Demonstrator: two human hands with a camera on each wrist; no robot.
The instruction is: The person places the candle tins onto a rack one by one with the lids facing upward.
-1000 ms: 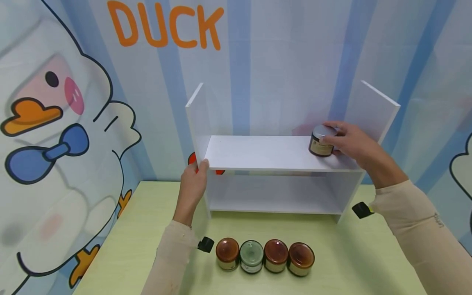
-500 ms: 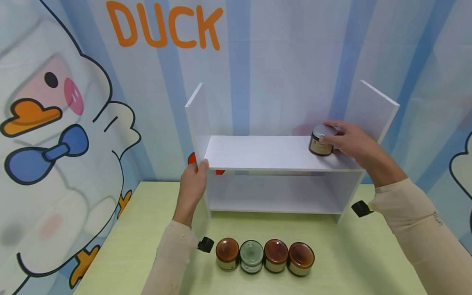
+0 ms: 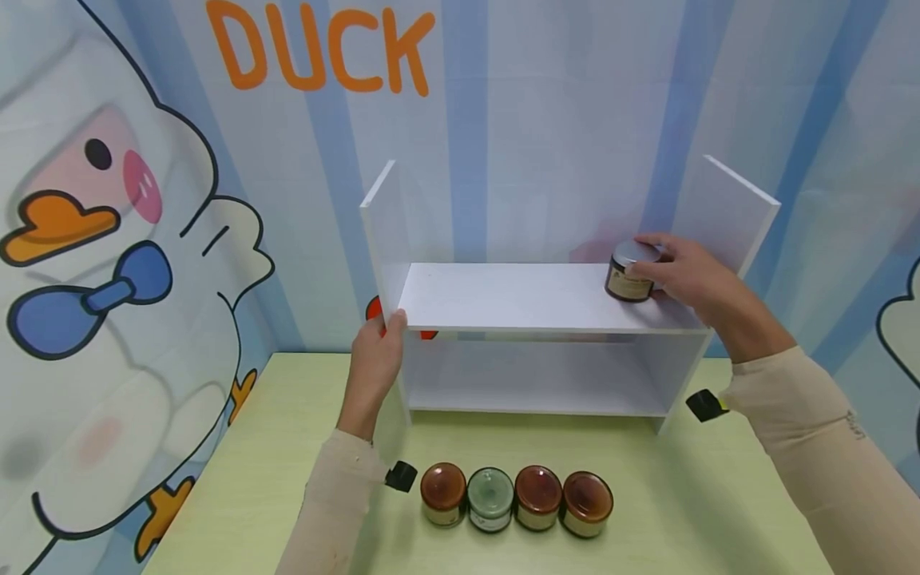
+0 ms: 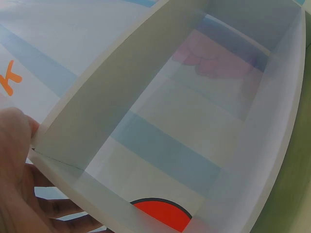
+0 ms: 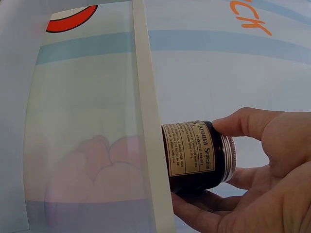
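Evidently the fingers of the right hand (image 3: 686,275) are grasping a dark jar (image 3: 628,281), with the thumb on its near side and the other fingers reaching round it beside the silver lid (image 5: 228,158). The jar lies at nine o'clock from that hand in the head view, upright, its pale label (image 5: 192,148) facing the front. It appears to rest on the upper board (image 3: 503,295), though the board's front edge hides its base in the right wrist view. The right side panel (image 3: 726,212) rises at two o'clock from it, near but apart.

The step in hand looks like settling this jar towards the right end of the upper board. As I judge it, the next move calls for a level base, then loosened fingers withdrawn towards four o'clock without tipping the jar.

Well away towards eight o'clock from the jar, the left hand (image 3: 377,355) grips the left side panel (image 3: 384,231), thumb at the front edge and fingers round the outside, probably to steady the unit. The lower board (image 3: 532,379) sits at six o'clock below. Beyond it, on the desk (image 3: 309,399), stand a brown jar (image 3: 443,493), a green jar (image 3: 491,495) and two more brown jars (image 3: 538,497) in a row
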